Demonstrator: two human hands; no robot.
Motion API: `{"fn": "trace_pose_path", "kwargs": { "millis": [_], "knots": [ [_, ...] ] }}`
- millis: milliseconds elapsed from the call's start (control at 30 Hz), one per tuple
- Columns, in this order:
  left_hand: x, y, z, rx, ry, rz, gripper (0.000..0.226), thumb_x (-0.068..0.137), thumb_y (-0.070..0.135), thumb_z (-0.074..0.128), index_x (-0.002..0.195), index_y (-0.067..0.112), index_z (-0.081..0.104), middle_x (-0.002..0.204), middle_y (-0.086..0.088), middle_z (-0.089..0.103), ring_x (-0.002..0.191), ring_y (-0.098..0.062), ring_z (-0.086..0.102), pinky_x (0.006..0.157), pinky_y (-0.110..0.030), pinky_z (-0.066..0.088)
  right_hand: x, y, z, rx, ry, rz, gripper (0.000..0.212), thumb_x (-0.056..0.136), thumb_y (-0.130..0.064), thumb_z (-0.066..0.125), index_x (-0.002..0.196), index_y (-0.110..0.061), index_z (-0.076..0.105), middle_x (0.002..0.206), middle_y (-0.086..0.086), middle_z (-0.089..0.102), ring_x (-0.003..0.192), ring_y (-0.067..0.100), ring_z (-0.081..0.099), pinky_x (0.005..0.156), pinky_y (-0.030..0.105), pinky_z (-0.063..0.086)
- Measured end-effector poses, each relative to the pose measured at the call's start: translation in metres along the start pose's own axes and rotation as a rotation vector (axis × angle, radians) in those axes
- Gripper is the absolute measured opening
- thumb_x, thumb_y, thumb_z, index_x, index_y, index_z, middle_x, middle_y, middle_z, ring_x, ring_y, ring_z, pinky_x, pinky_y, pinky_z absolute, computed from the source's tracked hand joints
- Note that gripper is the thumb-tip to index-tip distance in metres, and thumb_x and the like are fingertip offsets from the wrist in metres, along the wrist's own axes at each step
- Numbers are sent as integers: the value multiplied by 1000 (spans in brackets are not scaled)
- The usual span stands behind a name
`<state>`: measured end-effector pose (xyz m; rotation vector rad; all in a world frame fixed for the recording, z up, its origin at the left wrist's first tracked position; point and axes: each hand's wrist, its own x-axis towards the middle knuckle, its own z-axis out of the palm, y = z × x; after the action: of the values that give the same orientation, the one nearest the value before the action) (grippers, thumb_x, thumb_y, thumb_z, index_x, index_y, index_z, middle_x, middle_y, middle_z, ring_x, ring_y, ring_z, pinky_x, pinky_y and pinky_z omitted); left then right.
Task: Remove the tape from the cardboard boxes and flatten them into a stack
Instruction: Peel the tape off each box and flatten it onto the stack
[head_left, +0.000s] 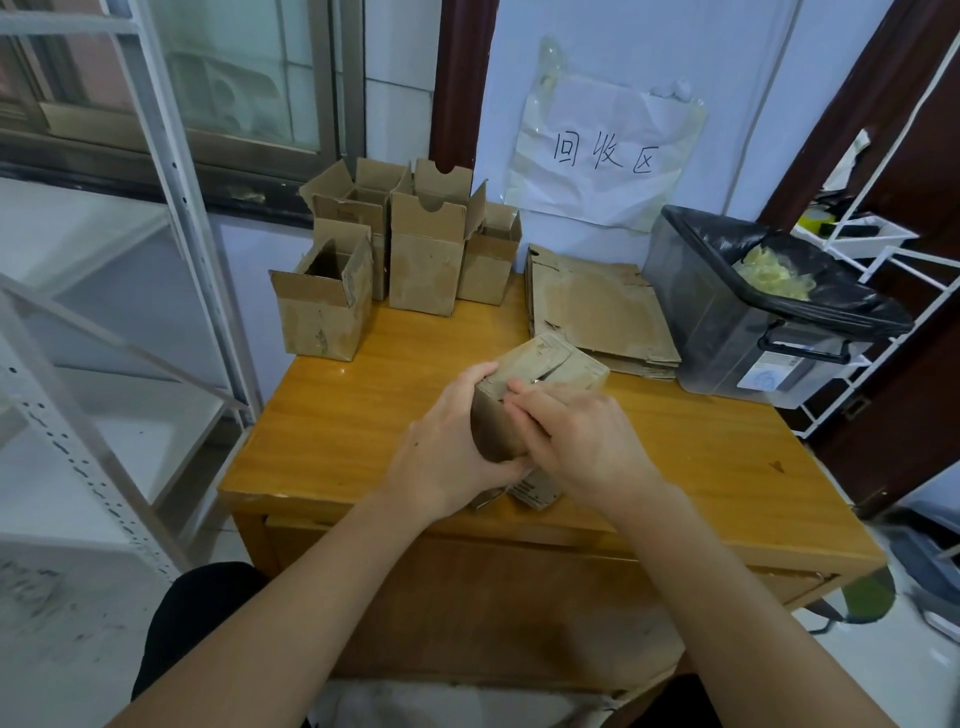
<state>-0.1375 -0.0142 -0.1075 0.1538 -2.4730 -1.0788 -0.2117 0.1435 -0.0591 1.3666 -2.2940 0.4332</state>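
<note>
A small brown cardboard box (550, 364) lies tipped over the middle of the wooden table (363, 410), its closed flaps facing up. My left hand (447, 447) grips its near left side, thumb on the top edge. My right hand (576, 431) rests on the near face, its fingertips curled at the seam between the flaps; whether they pinch tape is hidden. Several upright open boxes (426, 260) stand at the table's back left. A stack of flattened boxes (597, 312) lies at the back right.
A grey bin with a black liner (753, 317), holding crumpled yellowish tape, stands at the table's right back corner. A paper sign (602, 150) hangs on the wall. White metal shelving (171, 218) rises at the left, a white rack (883, 249) at the right.
</note>
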Motion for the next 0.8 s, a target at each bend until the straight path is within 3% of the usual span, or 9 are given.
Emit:
{"fn": "trace_pose_path", "kwargs": {
  "millis": [133, 267, 367, 500, 633, 800],
  "knots": [
    [-3, -2, 2, -27, -2, -4, 109, 71, 53, 87, 156, 43, 19, 152, 13, 46, 128, -10, 55, 99, -39, 57, -6, 1, 3, 43, -40, 66, 47, 88, -49, 67, 124, -20, 68, 129, -5, 68, 111, 13, 57, 85, 30, 54],
    [-5, -4, 4, -64, -29, -28, 117, 68, 50, 91, 155, 48, 13, 150, 14, 46, 121, -8, 57, 93, -38, 59, -10, -8, 12, 92, 7, 164, 59, 73, -33, 87, 126, -20, 64, 123, -5, 67, 108, 14, 51, 84, 31, 52],
    [-4, -4, 4, -49, -29, -45, 117, 67, 50, 89, 155, 49, 12, 151, 14, 46, 121, -9, 57, 92, -40, 59, -7, -14, 15, 47, 31, 222, 58, 77, -32, 85, 128, -20, 62, 114, -1, 67, 106, 14, 54, 80, 32, 55],
    [-3, -3, 5, -18, -22, -51, 115, 69, 51, 88, 155, 47, 12, 151, 11, 47, 118, -13, 60, 88, -41, 61, -10, -11, 18, -118, 140, 66, 46, 81, -26, 83, 120, -6, 69, 101, 2, 75, 96, 21, 64, 65, 34, 57],
    [-4, -3, 5, -3, -21, -44, 115, 69, 52, 89, 155, 47, 12, 151, 9, 48, 117, -14, 61, 85, -40, 61, -11, -5, 21, -141, 200, -22, 26, 95, -26, 64, 107, -5, 73, 104, 6, 76, 92, 22, 68, 64, 37, 59],
    [-4, -3, 4, 8, -20, -52, 118, 68, 50, 90, 155, 47, 11, 149, 9, 49, 116, -15, 61, 85, -39, 61, -13, -2, 23, -63, 235, -28, 27, 100, -25, 60, 110, -4, 73, 111, 7, 75, 96, 20, 67, 66, 37, 60]
  ]
}}
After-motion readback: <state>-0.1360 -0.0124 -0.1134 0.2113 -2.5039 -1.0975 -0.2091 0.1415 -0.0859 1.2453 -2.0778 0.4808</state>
